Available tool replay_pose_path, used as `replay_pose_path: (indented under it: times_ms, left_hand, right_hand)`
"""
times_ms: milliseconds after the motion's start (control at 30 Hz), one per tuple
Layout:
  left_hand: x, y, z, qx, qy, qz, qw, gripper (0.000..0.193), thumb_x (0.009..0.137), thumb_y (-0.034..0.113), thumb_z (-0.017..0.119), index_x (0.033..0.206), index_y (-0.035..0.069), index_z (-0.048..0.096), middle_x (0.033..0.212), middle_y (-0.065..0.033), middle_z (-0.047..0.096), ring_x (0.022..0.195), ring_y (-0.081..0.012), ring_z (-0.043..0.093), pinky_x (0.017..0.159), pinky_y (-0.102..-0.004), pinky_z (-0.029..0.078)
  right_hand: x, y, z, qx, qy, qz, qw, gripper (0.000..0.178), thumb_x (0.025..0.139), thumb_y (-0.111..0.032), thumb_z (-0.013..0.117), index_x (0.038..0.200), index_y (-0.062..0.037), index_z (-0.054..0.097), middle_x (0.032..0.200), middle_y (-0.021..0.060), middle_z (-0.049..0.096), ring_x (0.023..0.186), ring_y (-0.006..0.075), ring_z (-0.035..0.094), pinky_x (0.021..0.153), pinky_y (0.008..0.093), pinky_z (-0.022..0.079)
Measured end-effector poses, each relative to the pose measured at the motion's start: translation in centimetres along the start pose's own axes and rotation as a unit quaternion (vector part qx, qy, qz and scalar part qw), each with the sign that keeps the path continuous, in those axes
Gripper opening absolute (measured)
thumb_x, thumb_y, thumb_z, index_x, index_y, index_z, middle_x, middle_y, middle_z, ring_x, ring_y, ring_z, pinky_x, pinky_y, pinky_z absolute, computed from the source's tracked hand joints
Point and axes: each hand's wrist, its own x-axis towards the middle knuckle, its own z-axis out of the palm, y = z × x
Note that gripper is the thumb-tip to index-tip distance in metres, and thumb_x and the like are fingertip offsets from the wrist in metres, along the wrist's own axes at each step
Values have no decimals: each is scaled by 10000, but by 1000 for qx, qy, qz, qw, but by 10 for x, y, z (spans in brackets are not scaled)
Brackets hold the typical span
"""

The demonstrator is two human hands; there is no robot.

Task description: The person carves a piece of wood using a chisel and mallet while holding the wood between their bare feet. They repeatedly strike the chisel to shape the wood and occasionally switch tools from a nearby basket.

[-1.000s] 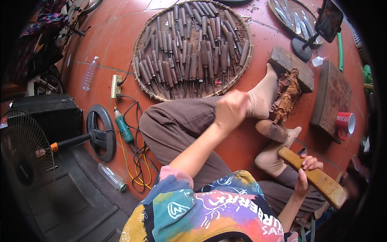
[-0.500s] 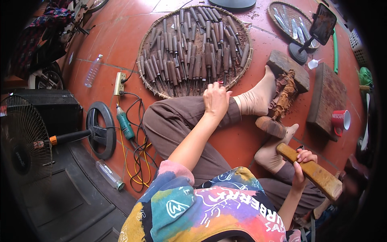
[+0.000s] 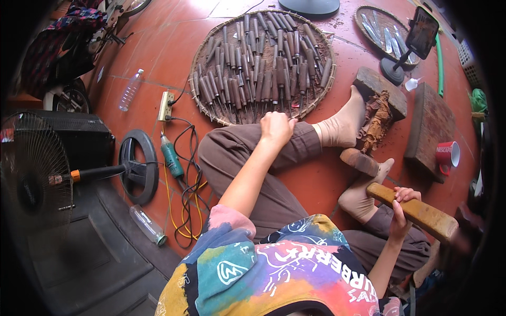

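Note:
My right hand (image 3: 403,208) is closed round a long yellowish-brown wooden mallet (image 3: 432,217), held slantwise over my right leg. At the near rim of a round woven tray (image 3: 196,63), my left hand (image 3: 276,128) is closed with its fingers curled away from view; whatever it holds is hidden. Rows of chisels (image 3: 266,87) with brown wooden handles fill the tray, most with their blades toward me. Between my feet lies a carved wooden figure (image 3: 375,126), its far part against a thick wooden block (image 3: 395,95) and its rounded base (image 3: 359,161) nearer to me.
A second wooden block (image 3: 428,124) and a red mug (image 3: 448,154) stand at the right. Behind them are a phone on a stand (image 3: 419,34) and a smaller tray of blades (image 3: 363,15). To the left lie a green power tool (image 3: 172,158), cables, bottles and a fan (image 3: 34,184).
My left hand has shifted slightly left and nearer to me along the tray's rim. The mallet's thick end has risen a little in my right hand. The whole view has moved slightly.

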Motion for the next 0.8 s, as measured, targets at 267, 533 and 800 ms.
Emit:
replay_pose_path:
  times_ms: [267,533,800]
  left_hand:
    - [28,-38,-19,-32,25,59,997,311,636,334,841,730,80,688,732,-150,676,737,-331,675,670,-430,523]
    - [40,-23,-9,9,-59,152,987,295,622,320,841,681,82,676,707,-142,672,726,-330,670,664,-412,521]
    - [35,-22,-13,-37,-81,49,995,246,634,283,823,688,88,684,771,-124,691,774,-309,680,697,-400,531]
  right_hand:
    - [1,9,-13,-23,-2,-18,1000,283,730,-20,596,926,-87,403,823,57,463,832,182,478,974,429,385]
    - [7,-1,1,-18,10,-5,1000,316,720,-43,646,923,-91,408,805,54,479,813,175,487,968,423,380]
    - [8,3,0,11,27,-2,1000,321,721,-44,624,943,-96,398,816,58,468,822,181,480,954,428,376]
